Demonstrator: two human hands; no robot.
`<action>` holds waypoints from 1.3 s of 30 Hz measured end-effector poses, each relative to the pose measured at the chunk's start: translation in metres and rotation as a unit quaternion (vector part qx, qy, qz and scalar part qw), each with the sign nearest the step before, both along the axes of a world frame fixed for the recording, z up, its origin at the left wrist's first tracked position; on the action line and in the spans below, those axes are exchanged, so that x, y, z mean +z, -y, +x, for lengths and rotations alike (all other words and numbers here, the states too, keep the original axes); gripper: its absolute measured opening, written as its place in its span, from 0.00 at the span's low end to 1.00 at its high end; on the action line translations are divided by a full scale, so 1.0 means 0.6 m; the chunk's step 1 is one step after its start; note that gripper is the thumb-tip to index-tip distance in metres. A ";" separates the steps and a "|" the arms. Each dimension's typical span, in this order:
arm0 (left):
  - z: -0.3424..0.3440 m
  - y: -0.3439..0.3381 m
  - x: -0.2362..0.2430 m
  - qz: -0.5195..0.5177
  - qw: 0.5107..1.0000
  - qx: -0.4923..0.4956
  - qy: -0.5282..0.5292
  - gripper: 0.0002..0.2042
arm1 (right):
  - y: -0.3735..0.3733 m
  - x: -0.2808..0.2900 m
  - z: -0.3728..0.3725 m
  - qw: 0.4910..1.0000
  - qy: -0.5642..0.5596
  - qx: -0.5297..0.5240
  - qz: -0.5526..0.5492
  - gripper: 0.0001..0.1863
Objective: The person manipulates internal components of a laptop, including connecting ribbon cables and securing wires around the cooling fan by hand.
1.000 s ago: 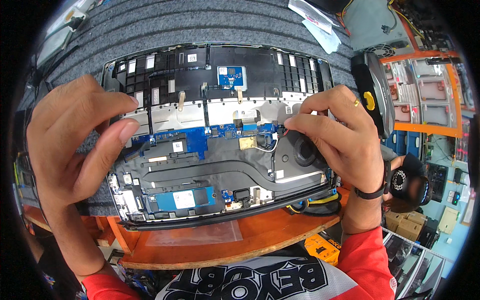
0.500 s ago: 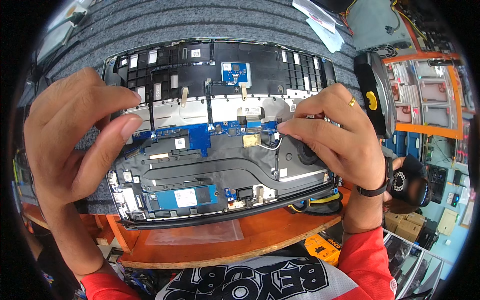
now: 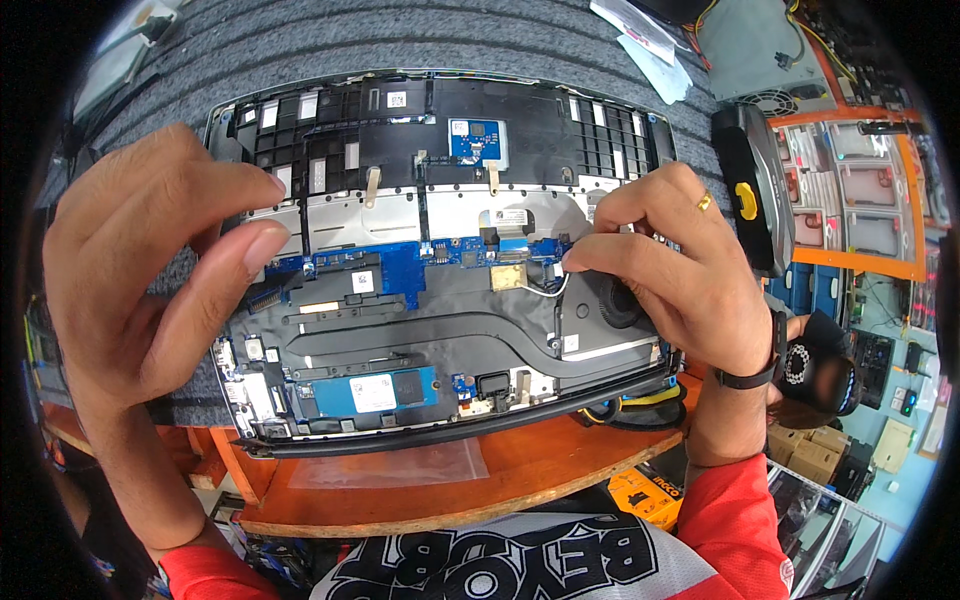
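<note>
An opened laptop point(image 3: 470, 345) lies before me with its inner parts bare. It has a blue circuit board point(image 3: 400, 262), a dark heat pipe point(image 3: 430, 330), a blue drive stick point(image 3: 410, 394) and a black fan point(image 3: 622, 300). My right hand point(image 3: 680, 265) reaches over its right side. Its thumb and index finger press together at the board's right end, beside the white cable point(image 3: 548, 292); what is between the fingertips is hidden. My left hand point(image 3: 150, 275) is over the left edge, thumb and index finger apart, nothing seen between them.
Under the laptop is a grey ribbed mat point(image 3: 330, 40) on an orange bench point(image 3: 400, 508). A clear plastic bag point(image 3: 390, 468) lies near the front edge. To the right are a black case with a yellow latch point(image 3: 746, 200), a metal computer part point(image 3: 755, 60) and another person point(image 3: 820, 365).
The laptop has shifted slightly, its far edge moving away from me and its middle a little to the right. Both hands keep nearly the same pose.
</note>
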State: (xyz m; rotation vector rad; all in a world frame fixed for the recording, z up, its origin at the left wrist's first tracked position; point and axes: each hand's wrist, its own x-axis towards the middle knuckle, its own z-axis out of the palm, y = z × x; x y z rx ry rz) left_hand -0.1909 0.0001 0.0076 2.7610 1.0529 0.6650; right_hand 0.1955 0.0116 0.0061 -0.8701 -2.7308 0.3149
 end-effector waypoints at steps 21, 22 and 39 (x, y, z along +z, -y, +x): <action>-0.002 0.000 0.000 0.000 1.000 -0.003 -0.008 0.11 | 0.004 -0.004 -0.006 0.998 -0.051 -0.021 -0.036 0.17; -0.002 0.000 0.000 0.000 1.000 -0.003 -0.007 0.11 | 0.005 -0.005 -0.006 0.998 -0.051 -0.022 -0.029 0.16; -0.002 -0.003 -0.001 0.004 1.000 -0.010 -0.012 0.10 | 0.008 0.006 -0.012 0.998 0.037 0.004 0.060 0.10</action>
